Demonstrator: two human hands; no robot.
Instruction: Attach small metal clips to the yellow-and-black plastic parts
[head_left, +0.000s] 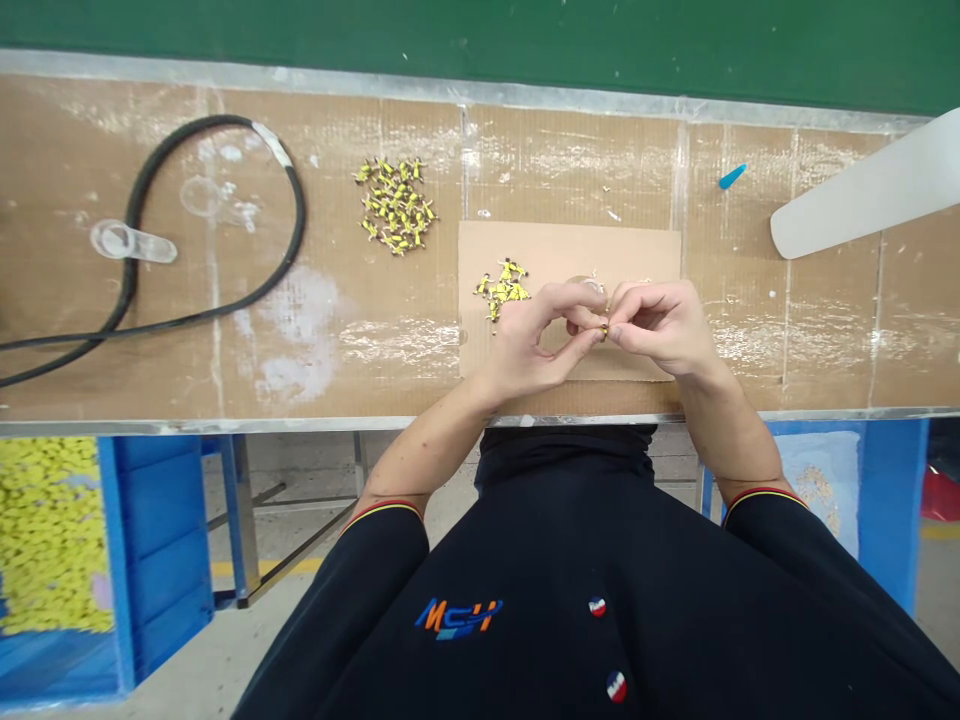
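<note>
- Fingertip work: a person's left hand [519, 338] and right hand [670, 328] meet near the near edge of the table [390, 385], thumb and forefinger of each pinching one small piece [604, 332], mostly hidden by the fingers.
- The piece is held over a cardboard sheet [574, 240], right of a small heap of yellow-and-black pieces [510, 290] at the sheet's left edge.
- The risk: so slight a grip could slip under uneven pressure, sending the piece across the sheet or over the table's near edge. A careless left wrist might scatter the heap beside it.
- A larger cluster [397, 207] lies loose, left of the sheet, toward the table's far edge.
- Below the near edge, a blue bin [161, 550] at left holds many yellow pieces [49, 530]; another bin [889, 500] at right holds pale bits [817, 490], too small to identify, on a light-blue lining [847, 460].
</note>
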